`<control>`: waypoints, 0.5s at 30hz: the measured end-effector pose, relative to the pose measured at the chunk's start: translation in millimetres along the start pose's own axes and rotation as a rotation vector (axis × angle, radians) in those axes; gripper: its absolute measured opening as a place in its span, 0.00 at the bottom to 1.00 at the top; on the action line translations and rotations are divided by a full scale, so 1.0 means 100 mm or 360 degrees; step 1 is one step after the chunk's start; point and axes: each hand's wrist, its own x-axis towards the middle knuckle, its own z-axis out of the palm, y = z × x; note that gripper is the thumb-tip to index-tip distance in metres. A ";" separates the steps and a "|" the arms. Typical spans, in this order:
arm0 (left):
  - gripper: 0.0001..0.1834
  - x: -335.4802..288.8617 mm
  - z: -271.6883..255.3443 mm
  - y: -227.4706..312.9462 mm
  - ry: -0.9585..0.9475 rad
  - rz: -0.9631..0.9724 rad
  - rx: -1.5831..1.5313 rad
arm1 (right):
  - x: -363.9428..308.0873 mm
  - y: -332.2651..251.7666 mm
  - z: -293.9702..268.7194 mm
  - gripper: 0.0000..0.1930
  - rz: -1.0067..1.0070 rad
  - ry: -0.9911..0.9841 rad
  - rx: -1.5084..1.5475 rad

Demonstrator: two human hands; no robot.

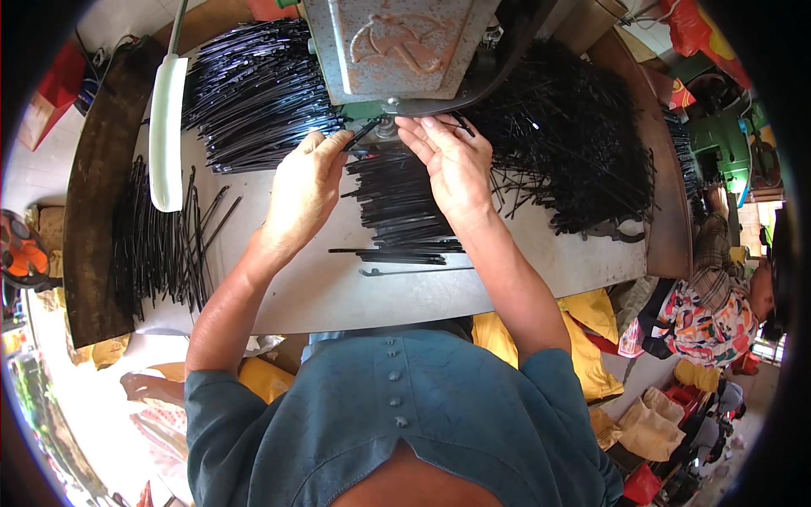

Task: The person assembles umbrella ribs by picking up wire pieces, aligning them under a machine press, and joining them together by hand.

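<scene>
- Head view: left hand (pixel 302 190) pinching a thin black rod (pixel 361 133) under the grey machine (pixel 397 46).
- Right hand (pixel 452 165) half curled, fingertips on the same rod.
- Black rod piles (pixel 253 93) all around.

Red bag (pixel 691 25) at upper right, brown paper bags (pixel 646 427) at lower right, beside the table.

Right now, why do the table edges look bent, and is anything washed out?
Head view: fisheye lens bows the table edge toward the rim, corners go black; daylight washes out the floor lower left; both hands, left hand and right hand, and the black rods stay sharp.
</scene>
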 end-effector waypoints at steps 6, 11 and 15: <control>0.14 -0.04 0.02 0.02 -0.0013 0.0065 0.0313 | -0.02 0.02 0.00 0.03 -0.0041 -0.0005 -0.0008; 0.15 -0.02 -0.03 0.04 0.0021 0.0411 0.0776 | -0.02 -0.08 -0.07 0.04 0.0075 0.0023 -0.0087; 0.13 -0.04 -0.17 0.01 -0.0095 0.0195 0.0586 | -0.02 -0.21 -0.18 0.06 0.0271 -0.0058 -0.0572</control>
